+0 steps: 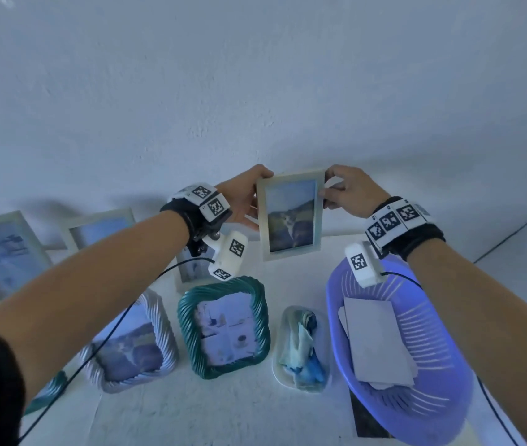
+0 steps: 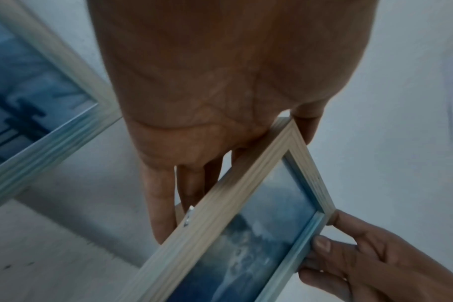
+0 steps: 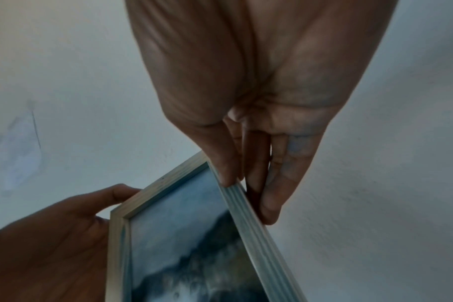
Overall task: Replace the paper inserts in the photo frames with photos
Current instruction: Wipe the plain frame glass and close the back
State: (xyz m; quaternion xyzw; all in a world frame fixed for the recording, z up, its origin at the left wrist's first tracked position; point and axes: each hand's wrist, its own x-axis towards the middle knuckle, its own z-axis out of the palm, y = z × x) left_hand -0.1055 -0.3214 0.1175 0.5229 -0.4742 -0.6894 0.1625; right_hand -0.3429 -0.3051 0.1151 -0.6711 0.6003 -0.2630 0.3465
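Both hands are holding one pale wooden photo frame upright in the air above a white table, near the wall. Seen from the head camera, the left hand is gripping the frame's left edge and the right hand is pinching its right edge near the top; a mountain photo is showing in the frame. Below, a green twisted frame, a lilac twisted frame and a small white dish are lying on the table, and a purple basket holding grey paper sheets is sitting to the right. Two more pale frames are leaning against the wall at left. From the left wrist, the fingers are lying behind the frame's long edge, thumb over its top corner. From the right wrist, the thumb is pressing the frame's front rail while the fingers are curling behind it.
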